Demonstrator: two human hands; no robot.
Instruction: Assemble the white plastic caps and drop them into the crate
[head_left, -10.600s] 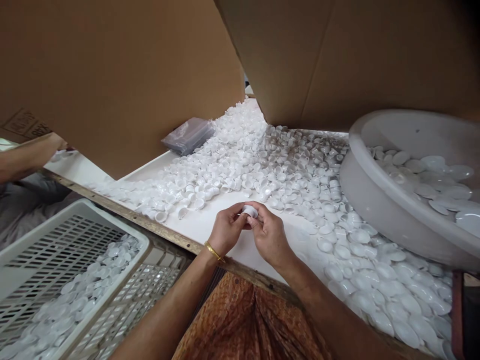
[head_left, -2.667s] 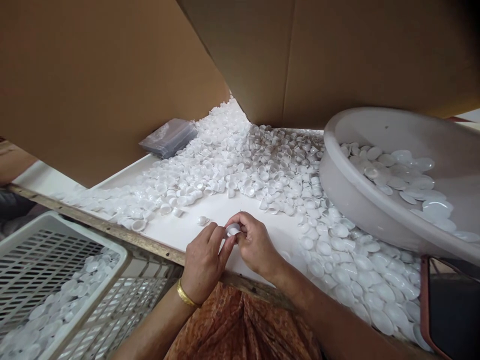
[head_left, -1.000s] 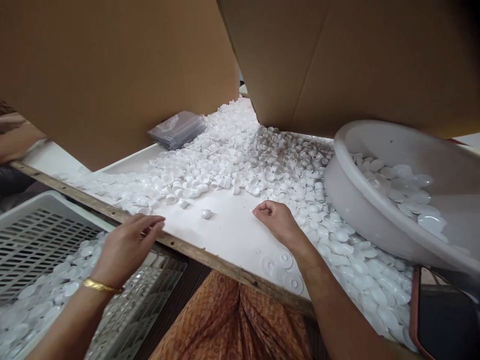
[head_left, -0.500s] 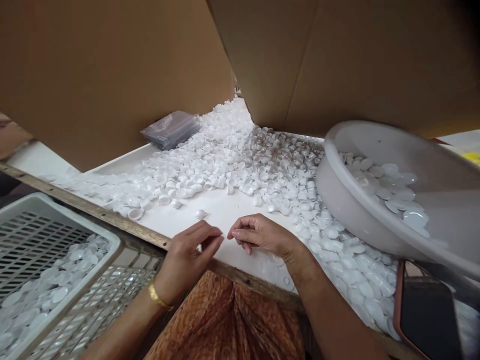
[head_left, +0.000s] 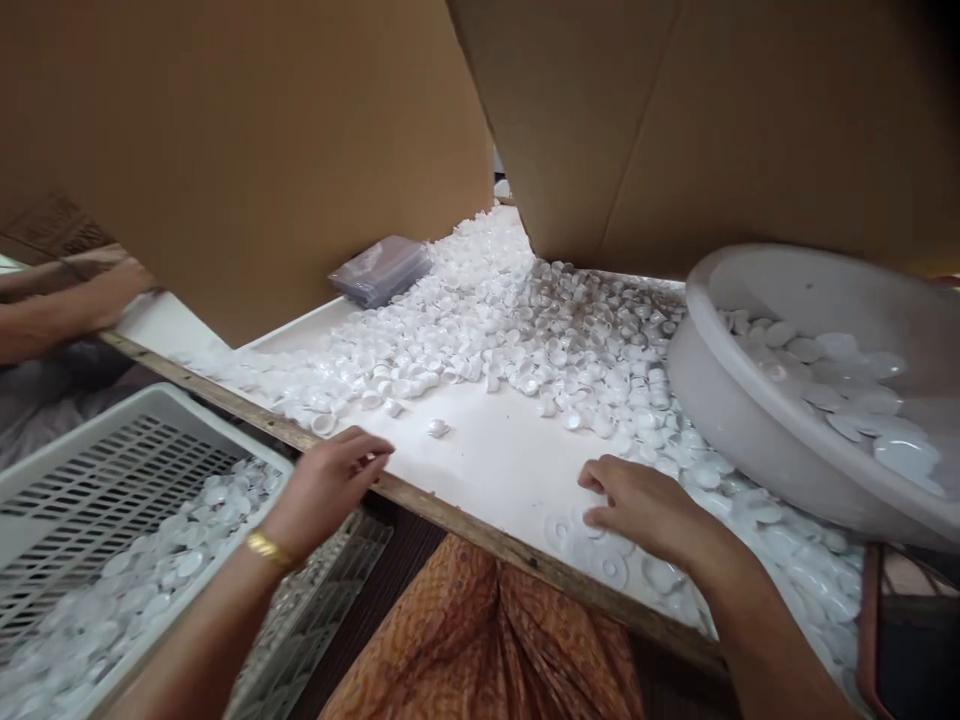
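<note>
My left hand [head_left: 330, 490] is over the table's wooden front edge, beside the basket. Its thumb and fingers are drawn together; anything between them is too small to see. Over the white table top, my right hand [head_left: 637, 505] has thumb and bent fingers apart, with nothing visible in them. Below and beside it lie thin flat white rings and discs [head_left: 611, 570]. A single small white cap [head_left: 437, 428] rests on the table between the hands, farther back. Behind it spreads a big heap of white caps [head_left: 480, 330].
A pale plastic basket [head_left: 281, 465] with white pieces stands at lower left. At right, a large tilted tub [head_left: 697, 400] contains white discs. A phone [head_left: 911, 630] lies by it. Cardboard sheets [head_left: 300, 150] rise behind, near a plastic packet [head_left: 382, 270]. Another person's arm [head_left: 67, 300] shows far left.
My hands have moved apart: the left toward the basket, the right toward the flat discs. The view has shifted left, and another person's arm shows more at the left.
</note>
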